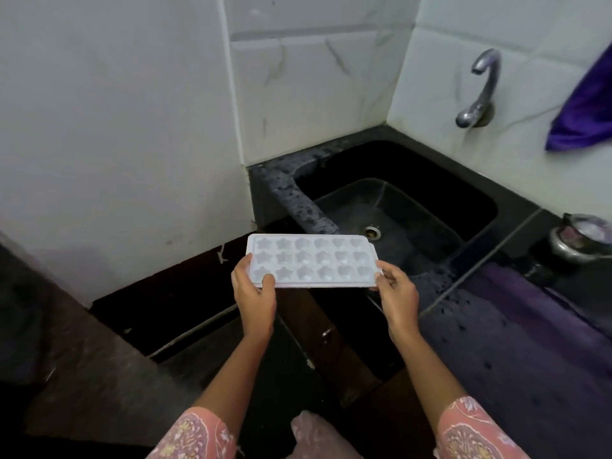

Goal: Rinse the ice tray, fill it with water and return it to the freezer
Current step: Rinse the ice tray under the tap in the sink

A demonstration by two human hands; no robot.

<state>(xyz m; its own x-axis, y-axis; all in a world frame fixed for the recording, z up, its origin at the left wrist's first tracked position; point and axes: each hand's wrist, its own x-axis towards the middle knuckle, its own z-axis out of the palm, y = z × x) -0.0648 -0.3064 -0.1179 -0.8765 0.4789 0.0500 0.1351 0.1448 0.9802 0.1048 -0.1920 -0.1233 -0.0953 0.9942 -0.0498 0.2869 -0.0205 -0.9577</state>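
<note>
- Loads of plain white wall (116,127) on the far left, with dark floor below it.
- Left hand (255,293) grips the left short end of the ice tray (311,261): thumb lies on top over the near-left corner, the other fingers are curled under the edge.
- The tray is white plastic, three rows of six moulds. The left ones are clearly star-shaped, the rest are too soft to call. It's held roughly level in the air, just in front of the sink's near-left corner. Can't tell if anything's in the moulds.
- Right hand (397,293) pinches the right short end the same way, thumb on the rim and fingers underneath.
- Pink patterned sleeves (477,429) show at the bottom edge.
- Behind the tray sits a black sink (480,200) with a metal drain (373,231), set into a dark speckled counter (530,342).
- A curved metal tap (482,91) comes off the tiled wall above the sink's right side.
- Purple cloth (586,104) hangs at the right edge.
- Below that, a lidded metal pot (579,238) stands on the counter.
</note>
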